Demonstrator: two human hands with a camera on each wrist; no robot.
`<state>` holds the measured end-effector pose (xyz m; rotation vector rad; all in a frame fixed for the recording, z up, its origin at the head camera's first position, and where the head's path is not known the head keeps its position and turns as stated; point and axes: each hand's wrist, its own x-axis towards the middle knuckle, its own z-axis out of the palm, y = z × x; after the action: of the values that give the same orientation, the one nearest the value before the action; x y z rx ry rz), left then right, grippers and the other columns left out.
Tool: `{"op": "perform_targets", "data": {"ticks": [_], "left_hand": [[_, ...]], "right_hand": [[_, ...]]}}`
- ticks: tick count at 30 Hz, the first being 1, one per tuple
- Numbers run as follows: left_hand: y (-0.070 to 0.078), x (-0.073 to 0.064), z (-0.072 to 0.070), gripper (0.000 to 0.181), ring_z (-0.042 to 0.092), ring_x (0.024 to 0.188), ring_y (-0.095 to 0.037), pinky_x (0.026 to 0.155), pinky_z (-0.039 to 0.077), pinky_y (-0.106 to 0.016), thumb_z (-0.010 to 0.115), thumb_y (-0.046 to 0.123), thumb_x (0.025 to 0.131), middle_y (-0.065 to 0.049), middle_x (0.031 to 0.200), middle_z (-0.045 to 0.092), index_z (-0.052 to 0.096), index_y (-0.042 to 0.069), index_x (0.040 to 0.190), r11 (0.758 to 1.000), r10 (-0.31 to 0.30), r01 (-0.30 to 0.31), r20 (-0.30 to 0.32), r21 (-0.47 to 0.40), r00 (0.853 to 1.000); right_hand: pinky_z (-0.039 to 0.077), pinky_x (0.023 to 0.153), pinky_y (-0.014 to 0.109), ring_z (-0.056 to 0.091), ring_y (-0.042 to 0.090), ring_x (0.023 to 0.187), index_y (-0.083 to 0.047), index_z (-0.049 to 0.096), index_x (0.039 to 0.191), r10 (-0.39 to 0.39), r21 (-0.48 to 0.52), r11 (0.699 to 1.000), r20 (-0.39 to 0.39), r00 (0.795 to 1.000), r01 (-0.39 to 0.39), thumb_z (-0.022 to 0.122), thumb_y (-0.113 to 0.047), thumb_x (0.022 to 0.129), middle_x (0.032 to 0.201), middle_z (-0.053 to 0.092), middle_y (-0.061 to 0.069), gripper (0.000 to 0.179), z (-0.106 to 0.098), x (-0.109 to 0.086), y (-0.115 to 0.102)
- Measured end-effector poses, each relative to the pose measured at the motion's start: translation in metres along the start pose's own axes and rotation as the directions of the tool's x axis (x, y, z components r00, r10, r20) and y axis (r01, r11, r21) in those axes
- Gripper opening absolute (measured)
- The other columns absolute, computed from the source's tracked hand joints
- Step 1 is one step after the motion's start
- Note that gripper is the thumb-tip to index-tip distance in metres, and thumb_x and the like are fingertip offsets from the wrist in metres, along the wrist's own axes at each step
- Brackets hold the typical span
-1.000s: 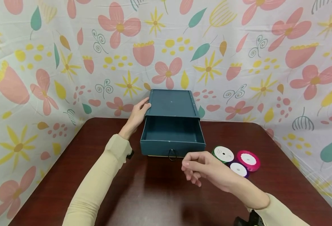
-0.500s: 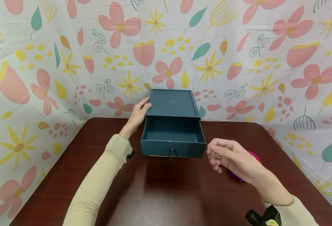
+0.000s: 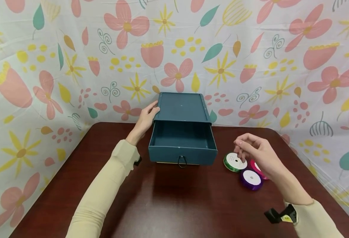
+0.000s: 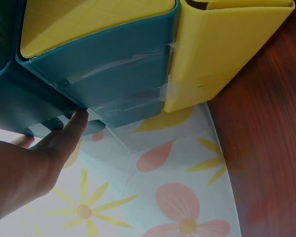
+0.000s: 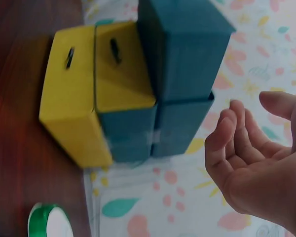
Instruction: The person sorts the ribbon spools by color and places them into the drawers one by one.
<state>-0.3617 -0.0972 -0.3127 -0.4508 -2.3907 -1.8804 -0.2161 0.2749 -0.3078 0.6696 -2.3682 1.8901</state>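
A dark teal drawer cabinet (image 3: 181, 107) stands at the back of the table, its top drawer (image 3: 165, 155) pulled out with a bare interior showing. A black ring pull (image 3: 182, 161) hangs on the drawer front. My left hand (image 3: 144, 120) rests against the cabinet's left side near the top; in the left wrist view its extended fingers touch the teal side. My right hand (image 3: 259, 152), fingers loosely curled around nothing, hovers over three ribbon spools: green (image 3: 233, 165), purple (image 3: 251, 178) and pink (image 3: 255, 166). It partly covers the pink one.
Lower yellow-fronted drawers (image 5: 126, 74) sit under the teal one, with a yellow unit (image 4: 222, 59) at the bottom, taped together. A flower-printed cloth (image 3: 180, 43) hangs right behind and beside the dark red wooden table (image 3: 174, 211).
My right hand has moved right and away from me, from in front of the open drawer to above the spools. The left hand and the drawer stay put.
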Motion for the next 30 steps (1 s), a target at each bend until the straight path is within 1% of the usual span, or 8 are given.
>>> {"op": "perform_targets", "data": {"ticks": [2, 4, 8, 10, 14, 17, 21, 30], "left_hand": [[0.001, 0.000, 0.000, 0.053, 0.031, 0.145, -0.025, 0.117, 0.028, -0.046, 0.041, 0.038, 0.103, -0.006, 0.158, 0.031, 0.030, 0.022, 0.153, 1.000, 0.002, -0.002, 0.001, 0.001, 1.000], [0.001, 0.001, -0.001, 0.053, 0.031, 0.145, -0.025, 0.117, 0.028, -0.046, 0.040, 0.038, 0.103, -0.006, 0.157, 0.031, 0.030, 0.022, 0.153, 1.000, 0.007, -0.007, 0.002, 0.005, 1.000], [0.004, -0.002, -0.001, 0.053, 0.029, 0.146, -0.025, 0.118, 0.026, -0.047, 0.040, 0.037, 0.104, -0.006, 0.158, 0.030, 0.030, 0.020, 0.153, 1.000, 0.006, -0.007, 0.010, 0.012, 1.000], [0.004, -0.002, -0.001, 0.053, 0.027, 0.147, -0.025, 0.119, 0.025, -0.047, 0.040, 0.037, 0.104, -0.006, 0.159, 0.029, 0.030, 0.021, 0.153, 1.000, 0.001, -0.001, 0.014, 0.010, 1.000], [0.003, -0.002, -0.002, 0.053, 0.027, 0.146, -0.025, 0.119, 0.025, -0.047, 0.040, 0.037, 0.104, -0.006, 0.158, 0.030, 0.030, 0.022, 0.153, 1.000, -0.009, 0.008, 0.014, 0.014, 1.000], [-0.001, 0.000, -0.001, 0.053, 0.029, 0.145, -0.025, 0.118, 0.026, -0.048, 0.040, 0.038, 0.103, -0.006, 0.158, 0.031, 0.030, 0.023, 0.153, 1.000, 0.004, -0.004, 0.009, 0.026, 1.000], [-0.002, 0.001, -0.001, 0.053, 0.029, 0.145, -0.026, 0.118, 0.026, -0.048, 0.041, 0.039, 0.103, -0.006, 0.158, 0.031, 0.031, 0.023, 0.153, 0.999, 0.012, -0.012, 0.005, 0.035, 1.000], [0.000, 0.000, -0.001, 0.052, 0.029, 0.146, -0.024, 0.119, 0.025, -0.047, 0.040, 0.038, 0.103, -0.003, 0.158, 0.030, 0.030, 0.024, 0.153, 1.000, -0.005, 0.005, 0.008, 0.017, 1.000]], "right_hand": [[0.051, 0.051, 0.027, 0.058, 0.015, 0.060, -0.003, 0.060, 0.102, 0.002, -0.146, 0.989, -0.054, 0.999, -0.010, 0.054, -0.013, 0.099, 0.079, 0.067, -0.002, 0.012, -0.003, 0.002, 0.004], [0.051, 0.052, 0.026, 0.058, 0.016, 0.060, -0.003, 0.061, 0.103, -0.010, -0.278, 0.961, -0.085, 0.996, -0.014, 0.056, -0.015, 0.098, 0.080, 0.067, -0.005, 0.014, -0.006, 0.003, 0.010], [0.050, 0.054, 0.025, 0.058, 0.013, 0.062, -0.005, 0.062, 0.107, 0.005, -0.458, 0.887, -0.110, 0.994, -0.055, 0.060, -0.022, 0.096, 0.085, 0.066, -0.007, 0.020, -0.012, 0.006, 0.026], [0.050, 0.058, 0.024, 0.058, 0.009, 0.067, -0.008, 0.062, 0.110, 0.017, -0.532, 0.843, -0.114, 0.993, -0.076, 0.063, -0.027, 0.094, 0.090, 0.066, -0.003, 0.025, -0.015, 0.007, 0.036], [0.051, 0.070, 0.025, 0.063, 0.016, 0.087, -0.007, 0.060, 0.120, 0.042, -0.660, 0.745, -0.100, 0.994, -0.098, 0.065, -0.035, 0.092, 0.103, 0.068, 0.010, 0.040, -0.021, 0.011, 0.055], [0.055, 0.081, 0.039, 0.063, 0.035, 0.101, -0.001, 0.054, 0.130, 0.069, -0.711, 0.697, -0.069, 0.995, -0.098, 0.067, -0.037, 0.090, 0.115, 0.065, 0.019, 0.055, -0.026, 0.014, 0.069], [0.049, 0.091, 0.057, 0.057, 0.046, 0.113, 0.008, 0.046, 0.135, 0.097, -0.761, 0.643, -0.027, 0.995, -0.083, 0.068, -0.037, 0.089, 0.129, 0.056, 0.030, 0.069, -0.029, 0.018, 0.086], [0.046, 0.092, 0.062, 0.050, 0.049, 0.115, 0.012, 0.046, 0.134, 0.156, -0.816, 0.571, 0.001, 0.988, -0.089, 0.073, -0.043, 0.082, 0.130, 0.051, 0.035, 0.080, -0.028, 0.024, 0.107]]}}
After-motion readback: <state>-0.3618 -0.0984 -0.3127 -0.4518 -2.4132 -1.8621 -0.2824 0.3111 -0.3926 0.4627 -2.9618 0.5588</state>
